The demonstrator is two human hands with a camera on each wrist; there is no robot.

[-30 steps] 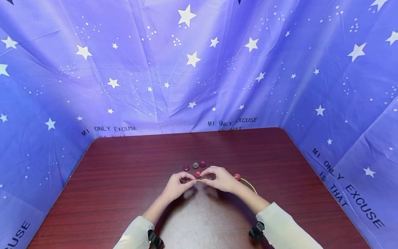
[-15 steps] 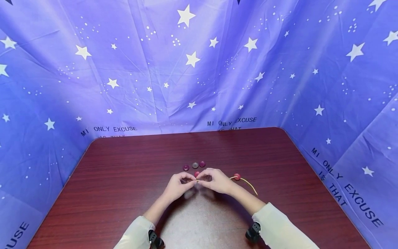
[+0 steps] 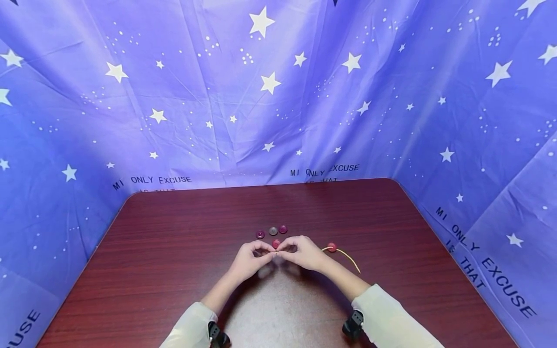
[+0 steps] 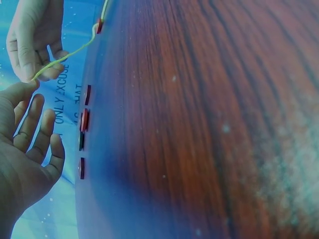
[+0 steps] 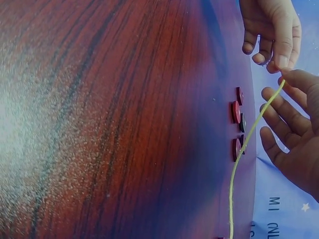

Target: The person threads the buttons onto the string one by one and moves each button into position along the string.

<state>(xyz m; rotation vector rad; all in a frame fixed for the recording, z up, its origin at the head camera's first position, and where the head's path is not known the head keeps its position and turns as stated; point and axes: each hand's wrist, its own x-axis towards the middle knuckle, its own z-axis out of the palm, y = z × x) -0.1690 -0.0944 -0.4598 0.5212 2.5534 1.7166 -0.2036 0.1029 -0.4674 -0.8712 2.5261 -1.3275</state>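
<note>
Yellow cord (image 5: 232, 177), apparently threaded through a red button (image 3: 332, 247) on the tabletop (image 3: 174, 232), has one end pinched by left hand (image 3: 246, 261) and right hand (image 3: 306, 253), meeting tip to tip, where a light, steady grip should keep it straight.

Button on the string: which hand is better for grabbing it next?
Probably the right hand. The button lies on that side, nearer to it; the left hand would have to reach across. The right fingertips pinch the string, though, so they may need to let go first.
</note>
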